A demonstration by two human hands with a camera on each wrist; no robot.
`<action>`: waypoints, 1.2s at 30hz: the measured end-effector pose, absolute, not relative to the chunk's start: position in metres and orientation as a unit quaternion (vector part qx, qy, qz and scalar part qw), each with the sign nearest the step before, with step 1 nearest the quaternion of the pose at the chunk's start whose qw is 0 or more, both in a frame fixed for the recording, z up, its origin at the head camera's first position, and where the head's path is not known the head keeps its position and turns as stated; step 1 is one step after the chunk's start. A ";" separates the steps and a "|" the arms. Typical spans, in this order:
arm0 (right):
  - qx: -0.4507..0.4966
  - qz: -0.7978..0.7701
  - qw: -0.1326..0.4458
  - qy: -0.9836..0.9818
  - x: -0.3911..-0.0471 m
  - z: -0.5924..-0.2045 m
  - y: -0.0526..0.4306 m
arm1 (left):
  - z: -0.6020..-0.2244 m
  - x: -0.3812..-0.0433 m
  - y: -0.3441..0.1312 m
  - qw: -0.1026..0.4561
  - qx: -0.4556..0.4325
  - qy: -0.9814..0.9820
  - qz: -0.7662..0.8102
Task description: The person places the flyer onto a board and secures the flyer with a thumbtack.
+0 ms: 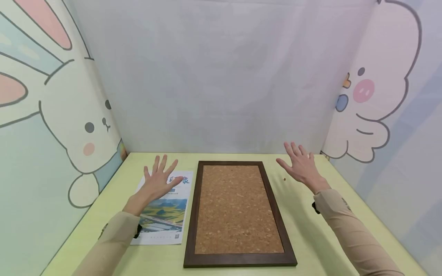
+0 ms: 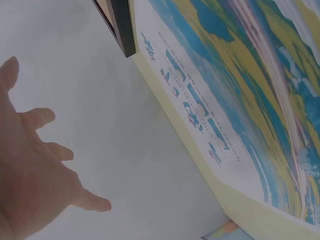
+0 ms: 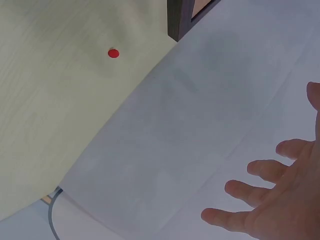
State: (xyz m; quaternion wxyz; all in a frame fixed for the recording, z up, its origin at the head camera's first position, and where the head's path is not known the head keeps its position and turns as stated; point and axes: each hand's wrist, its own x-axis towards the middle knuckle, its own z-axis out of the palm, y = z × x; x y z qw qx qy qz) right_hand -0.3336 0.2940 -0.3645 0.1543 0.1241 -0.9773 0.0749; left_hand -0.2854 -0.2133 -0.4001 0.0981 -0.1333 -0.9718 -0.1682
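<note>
A cork board (image 1: 238, 207) in a dark brown frame lies flat on the table. To its left is a printed poster (image 1: 162, 218) with a landscape picture and blue lettering, which also fills much of the left wrist view. My left hand (image 1: 157, 184) is held above the poster with its fingers spread, touching nothing. On the other side, my right hand (image 1: 302, 166) hovers over the table to the right of the board, fingers spread and holding nothing. Near it lies a small red thumbtack-like piece (image 3: 113, 53).
The pale yellow-green table (image 1: 307, 237) meets a grey-white curtain (image 1: 221, 84) at its back edge. Side panels carry a cartoon rabbit (image 1: 74, 126) on the left and a cartoon figure (image 1: 376, 84) on the right.
</note>
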 end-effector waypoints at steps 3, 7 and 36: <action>0.128 0.074 0.153 -0.977 -0.334 -0.366 0.292 | -0.397 -0.284 -0.222 0.096 -0.102 -0.977 -0.159; 0.136 0.076 0.155 -0.976 -0.338 -0.368 0.292 | -0.397 -0.283 -0.243 0.054 -0.021 -0.986 -0.157; 0.155 0.226 0.076 -0.959 -0.383 -0.434 0.334 | -0.423 -0.282 -0.293 -0.151 0.138 -0.965 -0.163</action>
